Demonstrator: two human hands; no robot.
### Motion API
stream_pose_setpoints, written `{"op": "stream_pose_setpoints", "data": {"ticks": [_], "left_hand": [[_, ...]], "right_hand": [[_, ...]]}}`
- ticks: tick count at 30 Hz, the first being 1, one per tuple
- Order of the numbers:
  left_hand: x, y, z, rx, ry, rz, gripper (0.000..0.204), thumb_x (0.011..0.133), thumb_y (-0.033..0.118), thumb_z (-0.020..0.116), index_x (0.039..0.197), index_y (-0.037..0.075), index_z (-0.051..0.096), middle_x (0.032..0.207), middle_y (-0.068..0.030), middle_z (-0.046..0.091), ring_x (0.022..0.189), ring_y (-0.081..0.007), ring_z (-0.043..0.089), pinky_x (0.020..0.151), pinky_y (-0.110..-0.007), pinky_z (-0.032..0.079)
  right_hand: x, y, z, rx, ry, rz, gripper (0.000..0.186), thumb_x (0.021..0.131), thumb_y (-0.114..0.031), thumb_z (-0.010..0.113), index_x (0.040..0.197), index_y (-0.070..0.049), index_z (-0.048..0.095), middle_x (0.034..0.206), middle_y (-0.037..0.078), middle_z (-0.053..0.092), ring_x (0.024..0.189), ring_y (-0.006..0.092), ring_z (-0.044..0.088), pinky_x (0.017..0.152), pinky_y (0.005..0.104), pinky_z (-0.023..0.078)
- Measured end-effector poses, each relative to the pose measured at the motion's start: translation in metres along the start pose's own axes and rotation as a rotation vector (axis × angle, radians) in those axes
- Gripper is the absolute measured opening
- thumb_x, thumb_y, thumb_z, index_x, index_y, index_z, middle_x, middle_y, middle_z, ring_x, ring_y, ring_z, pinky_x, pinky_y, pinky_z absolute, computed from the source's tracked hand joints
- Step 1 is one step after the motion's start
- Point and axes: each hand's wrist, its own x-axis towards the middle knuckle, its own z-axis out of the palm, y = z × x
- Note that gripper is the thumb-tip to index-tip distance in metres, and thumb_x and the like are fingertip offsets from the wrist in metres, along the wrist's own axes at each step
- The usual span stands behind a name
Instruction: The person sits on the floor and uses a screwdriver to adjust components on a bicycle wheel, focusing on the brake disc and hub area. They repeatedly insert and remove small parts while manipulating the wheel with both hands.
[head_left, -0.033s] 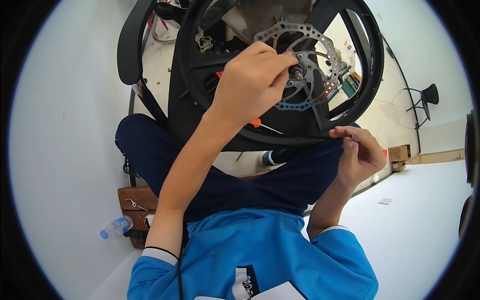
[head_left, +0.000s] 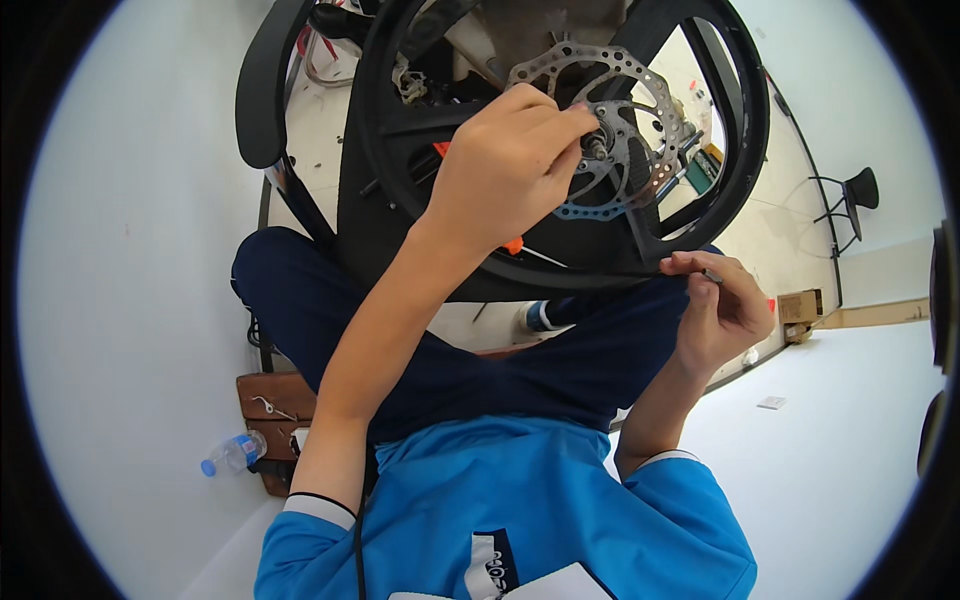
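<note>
A black spoked wheel (head_left: 750, 110) lies on a black chair seat before my knees, its perforated brake disc (head_left: 655, 95) facing up. My left hand (head_left: 510, 165) reaches over the disc with thumb and fingertips pinched beside the threaded axle (head_left: 597, 148). Whatever sits in that pinch is hidden behind the fingers. By the wheel's near right rim, my right hand (head_left: 725, 310) is curled around a small dark metal piece (head_left: 711, 276), mostly covered. An orange-handled screwdriver (head_left: 514, 245) lies under the wheel, its shaft showing below the rim.
A black armrest (head_left: 262, 100) rises at the left. Tools, among them a green box (head_left: 702, 172), lie on the floor beyond the wheel. A plastic bottle (head_left: 236, 454) and a brown wooden block (head_left: 270, 395) are at lower left. Cardboard boxes (head_left: 798, 306) stand at right.
</note>
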Motion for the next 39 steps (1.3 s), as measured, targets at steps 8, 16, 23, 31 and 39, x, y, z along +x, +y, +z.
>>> {"op": "stream_pose_setpoints", "data": {"ticks": [8, 16, 23, 31, 39], "left_hand": [[0.001, -0.009, -0.001, -0.058, 0.085, -0.03, 0.025, 0.071, -0.007, 0.076, 0.093, 0.004, 0.076, 0.081, -0.0068, 0.073, 0.072, -0.0158, 0.069, 0.06, -0.024, 0.054], [-0.002, -0.005, -0.003, -0.074, 0.112, -0.123, 0.036, 0.075, -0.006, 0.077, 0.109, 0.004, 0.074, 0.086, -0.0066, 0.075, 0.071, -0.0113, 0.07, 0.065, -0.023, 0.056], [-0.004, -0.003, 0.003, -0.119, 0.118, -0.121, 0.045, 0.076, -0.008, 0.075, 0.12, 0.003, 0.07, 0.087, -0.0057, 0.075, 0.071, -0.0097, 0.07, 0.068, -0.023, 0.056], [-0.002, -0.003, 0.0, -0.026, 0.112, -0.054, 0.035, 0.074, -0.009, 0.075, 0.107, 0.003, 0.073, 0.086, -0.0052, 0.075, 0.075, -0.0145, 0.072, 0.067, -0.023, 0.056], [-0.006, -0.002, 0.004, -0.098, 0.116, -0.09, 0.031, 0.072, -0.01, 0.076, 0.1, 0.003, 0.074, 0.087, -0.0059, 0.074, 0.079, -0.0158, 0.073, 0.069, -0.024, 0.057]], "right_hand": [[-0.001, -0.001, 0.002, 0.023, 0.0, 0.018, 0.02, 0.08, 0.018, 0.064, 0.099, 0.011, 0.068, 0.088, 0.023, 0.072, 0.078, 0.0282, 0.074, 0.072, 0.033, 0.062], [0.0, 0.0, 0.002, 0.016, -0.013, 0.003, 0.02, 0.08, 0.018, 0.066, 0.099, 0.011, 0.069, 0.088, 0.023, 0.073, 0.078, 0.0279, 0.074, 0.072, 0.033, 0.062], [-0.001, 0.0, 0.002, 0.027, -0.012, 0.007, 0.021, 0.079, 0.018, 0.066, 0.098, 0.012, 0.068, 0.088, 0.023, 0.072, 0.077, 0.0281, 0.074, 0.072, 0.0334, 0.062], [-0.001, -0.001, 0.003, 0.019, -0.02, 0.005, 0.022, 0.078, 0.019, 0.066, 0.099, 0.012, 0.068, 0.089, 0.024, 0.072, 0.077, 0.0287, 0.074, 0.072, 0.0335, 0.062], [0.0, -0.003, 0.004, 0.017, -0.023, 0.021, 0.021, 0.078, 0.019, 0.067, 0.098, 0.012, 0.068, 0.088, 0.024, 0.072, 0.077, 0.0287, 0.074, 0.072, 0.0337, 0.062]]}}
